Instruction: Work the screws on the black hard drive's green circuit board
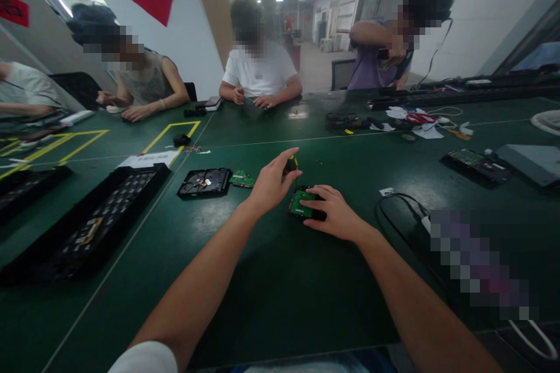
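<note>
My left hand (272, 182) is curled around a yellow-and-black screwdriver (290, 164). Only part of its handle shows between thumb and fingers; its tip is hidden. Just nearer to me, a hard drive (298, 204) lies on the table with its green circuit board facing up. My right hand (336, 213) grips this drive from the right, fingers across its top and the thumb at its near side. To the left of my hands lie another hard drive (205, 182), with its dark metal side up, and a loose green circuit board (242, 179).
A long black tray (94, 224) stands at left. At right are another drive (476, 164), a grey box (531, 163), a black cable (394, 227) and a blurred-out object (479, 265). Several people sit or stand across the green table (280, 315).
</note>
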Motion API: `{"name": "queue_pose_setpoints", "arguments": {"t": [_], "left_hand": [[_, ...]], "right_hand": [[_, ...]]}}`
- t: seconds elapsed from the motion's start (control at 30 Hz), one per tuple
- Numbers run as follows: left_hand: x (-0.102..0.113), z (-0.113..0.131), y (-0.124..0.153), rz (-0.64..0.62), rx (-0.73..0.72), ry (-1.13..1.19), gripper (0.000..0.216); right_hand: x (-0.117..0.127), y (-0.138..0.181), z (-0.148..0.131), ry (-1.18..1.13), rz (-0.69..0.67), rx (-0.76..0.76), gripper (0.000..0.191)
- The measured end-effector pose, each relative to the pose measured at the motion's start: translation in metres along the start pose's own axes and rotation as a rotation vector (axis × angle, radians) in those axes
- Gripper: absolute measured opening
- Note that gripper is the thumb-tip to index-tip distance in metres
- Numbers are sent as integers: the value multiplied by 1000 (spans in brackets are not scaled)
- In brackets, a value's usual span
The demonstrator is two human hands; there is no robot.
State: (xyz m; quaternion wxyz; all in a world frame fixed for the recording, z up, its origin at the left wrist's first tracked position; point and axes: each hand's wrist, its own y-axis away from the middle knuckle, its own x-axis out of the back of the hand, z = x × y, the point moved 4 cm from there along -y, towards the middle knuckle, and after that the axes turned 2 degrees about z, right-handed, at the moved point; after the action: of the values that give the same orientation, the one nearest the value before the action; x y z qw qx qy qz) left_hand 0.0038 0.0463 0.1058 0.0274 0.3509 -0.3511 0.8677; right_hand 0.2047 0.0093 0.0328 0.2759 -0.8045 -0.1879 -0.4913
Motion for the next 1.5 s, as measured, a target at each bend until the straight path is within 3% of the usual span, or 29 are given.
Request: {"name": "queue_pose_setpoints", "arguments": {"t": [1.27, 1.5], "left_hand": [[-6, 1, 2, -16, -67, -104, 52], [-7, 6, 2, -33, -74, 132, 58]], "right_hand": [[-2, 1, 2, 18, -9, 7, 51], [-1, 0, 1, 14, 11, 20, 50]]}}
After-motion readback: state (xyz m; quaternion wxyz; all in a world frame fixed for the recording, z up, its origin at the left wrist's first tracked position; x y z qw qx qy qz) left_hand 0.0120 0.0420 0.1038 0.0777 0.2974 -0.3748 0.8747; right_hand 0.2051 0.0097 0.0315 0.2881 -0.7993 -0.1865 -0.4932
